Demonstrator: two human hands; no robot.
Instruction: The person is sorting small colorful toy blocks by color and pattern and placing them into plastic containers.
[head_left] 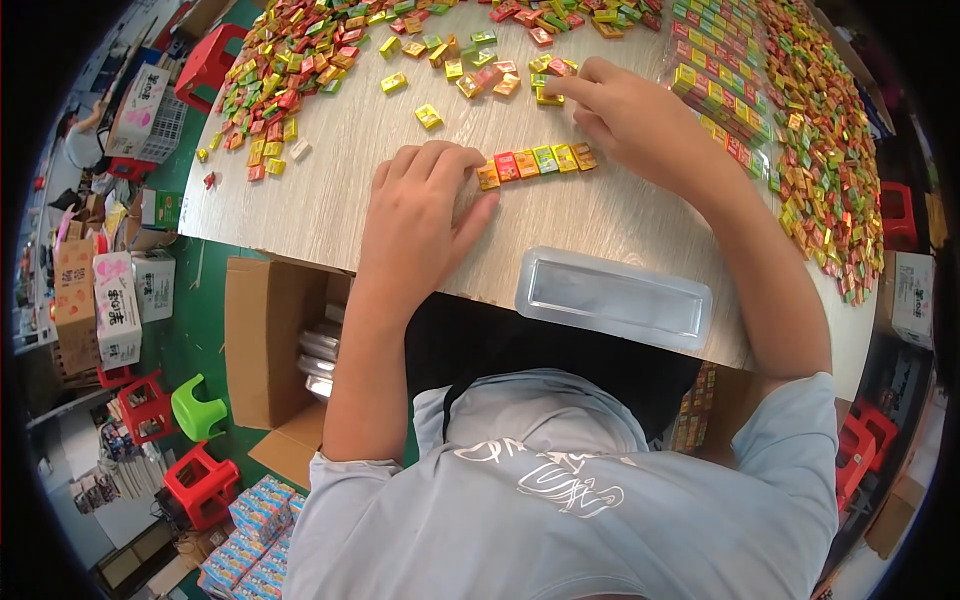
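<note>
A short row of small wrapped candy boxes in yellow, red, green and orange lies on the pale wooden table. My left hand rests at the row's left end, thumb and index finger apart on either side of the end box. Above the row's right part, my right hand reaches out with its index fingertip on a yellow candy box beside a small loose cluster. Its thumb is held away from that box, and its other fingers are partly hidden. Near the table's front edge sits a clear plastic tray.
Loose candy boxes heap at the far left and along the right side. Stacked rows in clear plastic stand at the back right. An open carton is below the front edge; red stools and a green stool are on the floor.
</note>
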